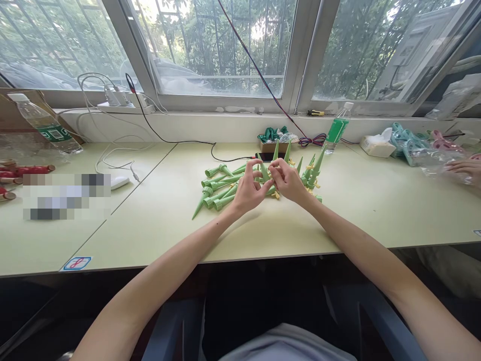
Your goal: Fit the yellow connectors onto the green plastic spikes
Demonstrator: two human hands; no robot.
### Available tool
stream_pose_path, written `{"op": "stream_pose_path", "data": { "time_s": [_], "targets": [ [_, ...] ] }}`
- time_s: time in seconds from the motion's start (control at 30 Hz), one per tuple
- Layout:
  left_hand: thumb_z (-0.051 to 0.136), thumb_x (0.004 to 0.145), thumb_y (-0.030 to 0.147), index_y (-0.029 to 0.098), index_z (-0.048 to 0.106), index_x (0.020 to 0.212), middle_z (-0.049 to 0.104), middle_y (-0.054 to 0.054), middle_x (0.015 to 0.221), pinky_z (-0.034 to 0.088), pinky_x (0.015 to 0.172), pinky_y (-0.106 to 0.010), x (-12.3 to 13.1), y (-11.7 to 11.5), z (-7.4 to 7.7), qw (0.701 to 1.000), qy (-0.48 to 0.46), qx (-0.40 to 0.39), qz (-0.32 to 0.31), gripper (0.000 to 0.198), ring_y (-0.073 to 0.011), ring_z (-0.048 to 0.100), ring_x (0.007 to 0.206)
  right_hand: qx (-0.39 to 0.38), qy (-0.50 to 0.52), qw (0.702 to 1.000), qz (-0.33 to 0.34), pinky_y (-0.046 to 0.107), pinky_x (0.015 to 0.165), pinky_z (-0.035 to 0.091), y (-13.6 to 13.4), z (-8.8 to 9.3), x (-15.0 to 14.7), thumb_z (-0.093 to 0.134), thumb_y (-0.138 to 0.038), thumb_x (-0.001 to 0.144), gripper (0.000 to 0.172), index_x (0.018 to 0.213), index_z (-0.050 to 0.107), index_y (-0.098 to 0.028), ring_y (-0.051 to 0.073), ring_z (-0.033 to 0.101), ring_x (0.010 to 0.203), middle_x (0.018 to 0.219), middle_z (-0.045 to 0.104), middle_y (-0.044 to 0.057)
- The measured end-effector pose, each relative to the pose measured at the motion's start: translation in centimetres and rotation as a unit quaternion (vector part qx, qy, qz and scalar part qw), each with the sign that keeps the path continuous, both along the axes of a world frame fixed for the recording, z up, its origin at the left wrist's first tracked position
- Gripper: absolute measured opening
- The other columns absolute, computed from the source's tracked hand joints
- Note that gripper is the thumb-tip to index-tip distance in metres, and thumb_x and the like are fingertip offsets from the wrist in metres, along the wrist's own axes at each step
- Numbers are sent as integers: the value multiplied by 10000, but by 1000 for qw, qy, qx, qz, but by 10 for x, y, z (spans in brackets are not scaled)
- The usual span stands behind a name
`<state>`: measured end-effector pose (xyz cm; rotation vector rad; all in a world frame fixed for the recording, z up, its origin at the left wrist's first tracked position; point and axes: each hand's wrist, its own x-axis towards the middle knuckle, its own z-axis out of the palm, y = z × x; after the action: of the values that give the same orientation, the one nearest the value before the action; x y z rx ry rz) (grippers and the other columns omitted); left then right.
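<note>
The green spike is up off the table, held between your two hands just above the heap, its point slanting up and away from you. Your left hand has it from below, with thumb and forefinger closed round the body and the other fingers curled loosely. Your right hand meets it from the other side with its fingers pinched shut at the spike. Whether they also hold one of the small yellow pieces is too small to tell.

Judging by this, you are fitting or adjusting something on that one spike, mid-piece rather than picking up or setting down. The next move calls for a steady left grip while the right fingertips do the fine work, and for keeping the spike clear of the heap below.

Under your left hand are the lying spikes, fanned out flat. Beside your right hand are the standing spikes, points up, with yellow bits scattered among them.

Behind the heap are a small box, a bottle with a green label and a tissue pack. At the far right edge another person's hand rests on the table, well apart from yours.
</note>
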<state>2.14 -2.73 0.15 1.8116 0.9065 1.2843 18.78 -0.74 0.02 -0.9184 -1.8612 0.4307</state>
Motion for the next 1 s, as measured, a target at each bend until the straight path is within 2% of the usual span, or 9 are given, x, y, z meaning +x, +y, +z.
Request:
{"op": "stream_pose_path", "data": {
  "time_s": [0.13, 0.37, 0.53, 0.7, 1.0],
  "targets": [
    [752, 810, 425, 263, 370, 1290, 686, -18, 943, 303, 399, -169, 1, -2, 2, 1000, -11, -1, 11, 635, -20, 461, 389, 1, -1, 1000, -5, 258, 503, 344, 1, -1, 1, 417, -562, 1019, 335, 952, 486, -240, 126, 410, 465, 552, 452, -56],
    [734, 818, 373, 239, 416, 1258, 694, -35, 995, 310, 409, -180, 1, -2, 3, 999, 13, 14, 36, 559, -15, 462, 398, 1, -7, 1000, -10, 268, 502, 338, 0, 0, 1, 403, -546, 1025, 328, 936, 484, -242, 130, 392, 462, 548, 430, -53],
    [706, 835, 357, 216, 493, 1165, 683, -66, 1076, 313, 410, -195, 1, -1, 1, 998, 36, 35, 48, 417, -7, 448, 393, 1, -10, 1000, -13, 269, 508, 342, -1, 1, 0, 400, -555, 1023, 342, 914, 487, -243, 133, 397, 474, 562, 446, -45],
    [669, 855, 310, 222, 479, 1113, 659, -37, 1034, 296, 418, -191, 1, 0, 0, 996, 52, 52, 51, 333, 1, 414, 388, 7, -19, 1000, -10, 270, 522, 344, -1, 0, -1, 393, -537, 1031, 340, 890, 486, -241, 135, 415, 491, 586, 473, -33],
    [649, 850, 243, 240, 465, 1096, 621, 5, 995, 277, 412, -158, 0, 3, -3, 993, 60, 93, 50, 307, 19, 377, 396, 11, -21, 1000, 7, 265, 527, 334, 1, -2, 0, 380, -511, 1043, 328, 896, 478, -234, 129, 415, 502, 603, 476, -33]
  ]
}}
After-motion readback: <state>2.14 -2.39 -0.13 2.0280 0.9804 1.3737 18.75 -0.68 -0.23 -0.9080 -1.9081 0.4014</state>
